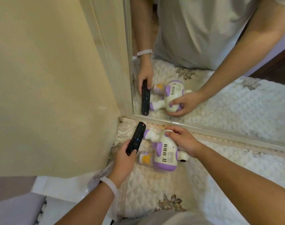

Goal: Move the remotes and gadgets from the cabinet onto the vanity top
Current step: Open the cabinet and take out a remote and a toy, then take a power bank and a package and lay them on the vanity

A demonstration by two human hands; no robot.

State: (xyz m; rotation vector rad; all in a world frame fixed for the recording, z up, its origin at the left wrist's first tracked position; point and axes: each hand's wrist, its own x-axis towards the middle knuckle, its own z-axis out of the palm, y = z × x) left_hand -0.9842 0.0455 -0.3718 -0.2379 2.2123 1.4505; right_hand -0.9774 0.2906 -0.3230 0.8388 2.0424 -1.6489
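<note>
A black remote [137, 137] with small coloured buttons is gripped at its near end by my left hand [124, 159], its far end pointing at the mirror's lower corner. A white and purple toy robot [164, 153] lies on its front on the vanity top [154, 189], which is covered by a cream quilted cloth. My right hand [182, 140] is closed over the toy's far end, close to the mirror frame. Whether the remote touches the cloth is unclear.
A framed mirror [235, 98] stands along the back of the vanity and doubles the hands, remote and toy. A beige wall panel [57, 95] closes the left side. A pale wristband [109, 185] is on my left wrist. Cloth stretches free to the right.
</note>
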